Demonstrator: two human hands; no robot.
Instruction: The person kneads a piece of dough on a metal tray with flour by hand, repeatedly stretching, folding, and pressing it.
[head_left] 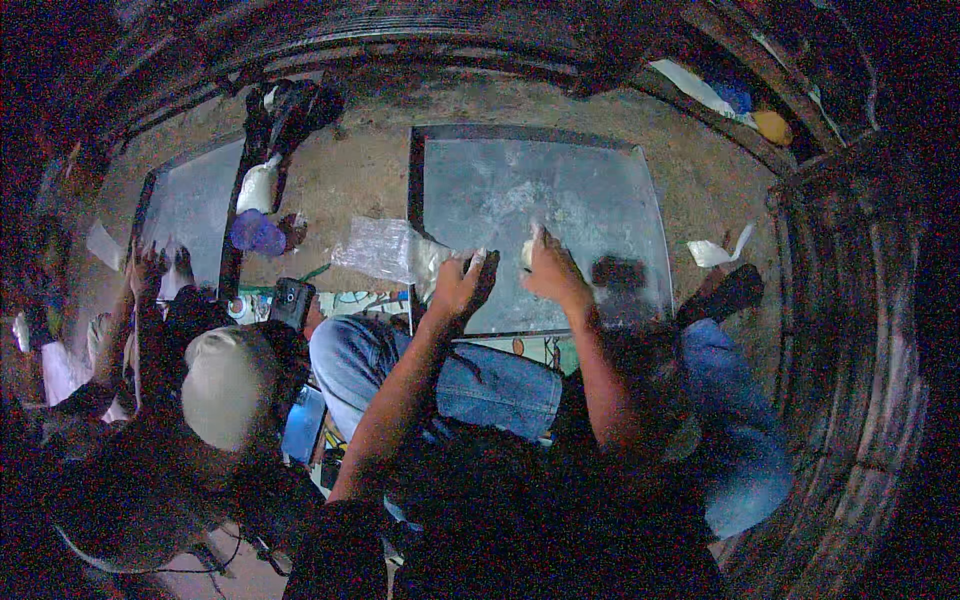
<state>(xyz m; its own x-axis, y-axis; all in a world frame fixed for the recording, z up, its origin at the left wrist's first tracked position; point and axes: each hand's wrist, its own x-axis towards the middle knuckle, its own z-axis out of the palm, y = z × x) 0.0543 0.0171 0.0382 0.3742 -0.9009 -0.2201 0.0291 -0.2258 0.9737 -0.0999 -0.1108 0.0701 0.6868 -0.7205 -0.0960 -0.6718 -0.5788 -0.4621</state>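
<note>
- A person sits on a dirt floor, knees in blue jeans, with a large dark-framed glass pane lying flat in front of them so both arms can reach across it.
- The right hand is closed around a small pale wad, perhaps cloth or putty, and presses it onto the near part of the glass, which looks dusty and smeared.
- The left hand rests at the pane's near left edge with fingers curled; it seems to grip the end of a crumpled clear plastic sheet lying just beside the frame, though I cannot tell for certain.
- To the left, another person in a pale cap works with hands on a second glass pane.
- A white bottle and a purple cap or lid lie between the two panes.
</note>
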